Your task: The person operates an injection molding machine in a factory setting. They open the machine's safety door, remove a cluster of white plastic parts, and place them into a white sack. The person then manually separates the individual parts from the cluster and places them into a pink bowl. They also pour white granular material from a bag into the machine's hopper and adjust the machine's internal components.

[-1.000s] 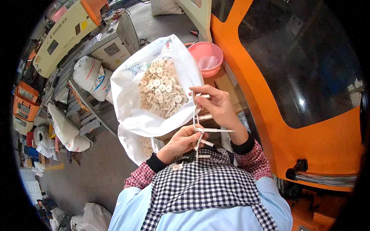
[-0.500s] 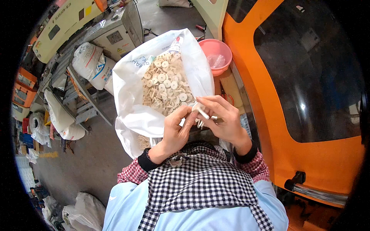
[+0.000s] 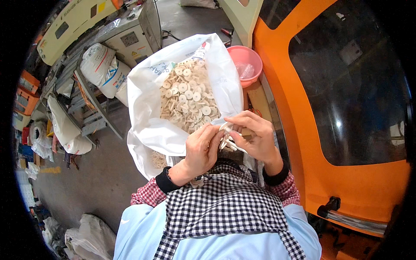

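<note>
- The right hand (image 3: 256, 138) has thumb and forefinger pinched on a white plastic piece (image 3: 225, 126), which sits between the two hands.
- The left hand (image 3: 199, 147), at the piece's 8 o'clock, has its fingers bent and closed on the near edge of the same piece; the exact contact is partly hidden.
- Slender white stems (image 3: 230, 145) hang just below, at 6 o'clock from the piece.
- Between 10 and 11 o'clock from the hands, an open white sack (image 3: 143, 97) holds many cream-coloured discs with stems (image 3: 188, 97).
- Between 8 and 9 o'clock, a second bag's opening shows thin pale strips (image 3: 158, 160).
- Past 12 o'clock, a pink bowl (image 3: 255, 62) holds clear plastic.
- At 3 o'clock, an orange machine panel (image 3: 299, 130) frames a dark window.
- At 6 o'clock, a checked apron (image 3: 227, 208) covers the person's front.
</note>
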### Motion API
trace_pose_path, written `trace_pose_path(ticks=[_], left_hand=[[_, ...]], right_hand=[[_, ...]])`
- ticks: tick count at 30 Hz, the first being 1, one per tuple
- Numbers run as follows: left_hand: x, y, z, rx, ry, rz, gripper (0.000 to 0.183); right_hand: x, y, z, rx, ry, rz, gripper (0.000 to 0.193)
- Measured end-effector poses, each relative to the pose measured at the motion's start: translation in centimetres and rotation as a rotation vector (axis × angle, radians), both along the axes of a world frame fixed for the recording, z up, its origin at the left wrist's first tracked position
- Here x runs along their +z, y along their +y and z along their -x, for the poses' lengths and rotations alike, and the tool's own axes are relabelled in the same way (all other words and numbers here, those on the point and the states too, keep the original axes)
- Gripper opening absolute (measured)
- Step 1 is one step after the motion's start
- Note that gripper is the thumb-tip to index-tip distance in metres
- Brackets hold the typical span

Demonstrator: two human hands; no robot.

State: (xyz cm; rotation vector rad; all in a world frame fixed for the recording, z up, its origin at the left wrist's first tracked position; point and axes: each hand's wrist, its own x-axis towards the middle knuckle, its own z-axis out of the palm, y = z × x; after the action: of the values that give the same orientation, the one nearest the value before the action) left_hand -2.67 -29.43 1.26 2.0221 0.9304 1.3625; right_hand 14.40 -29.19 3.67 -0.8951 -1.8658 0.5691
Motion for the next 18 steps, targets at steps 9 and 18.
trace_pose_path(ticks=[9,18], left_hand=[[-0.9,0.6,1.0,-0.161,-0.179,0.245,0.028],[-0.8,-0.2,1.0,-0.045,0.029,-0.024,0.038]], right_hand=[[-0.5,0.2,0.9,0.03,0.096,0.037,0.025],[-0.4,-0.8,2.1,-0.107,0.129,-0.013,0.017]])
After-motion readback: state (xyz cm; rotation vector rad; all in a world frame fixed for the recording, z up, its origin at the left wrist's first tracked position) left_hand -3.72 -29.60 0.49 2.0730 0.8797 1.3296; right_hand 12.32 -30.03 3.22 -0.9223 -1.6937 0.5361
